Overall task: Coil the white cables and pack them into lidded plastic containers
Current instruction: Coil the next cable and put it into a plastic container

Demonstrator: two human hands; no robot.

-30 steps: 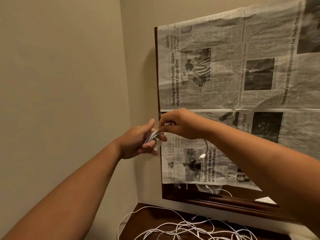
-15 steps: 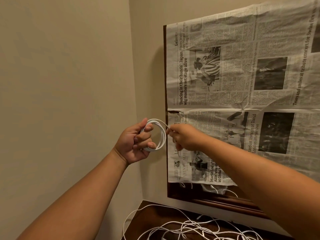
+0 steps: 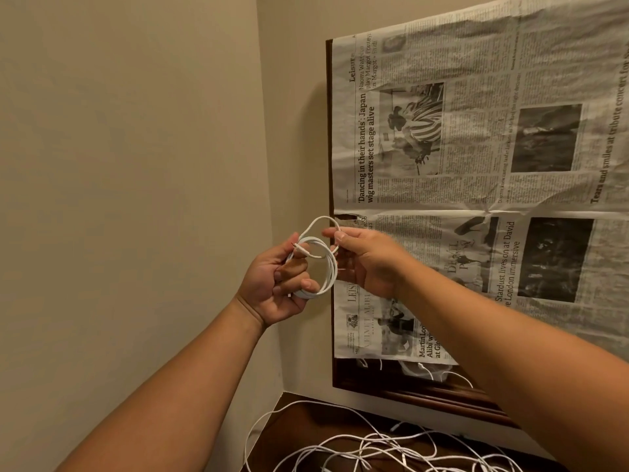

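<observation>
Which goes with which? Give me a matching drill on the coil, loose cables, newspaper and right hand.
1. coiled white cable
2. loose white cables
3. newspaper
4. right hand

A. covers the dark frame
B. pinches a loop of the coil
C. held in the left hand
D. tangled on the dark surface below

Pairs: 1-C, 2-D, 3-A, 4-B.
</observation>
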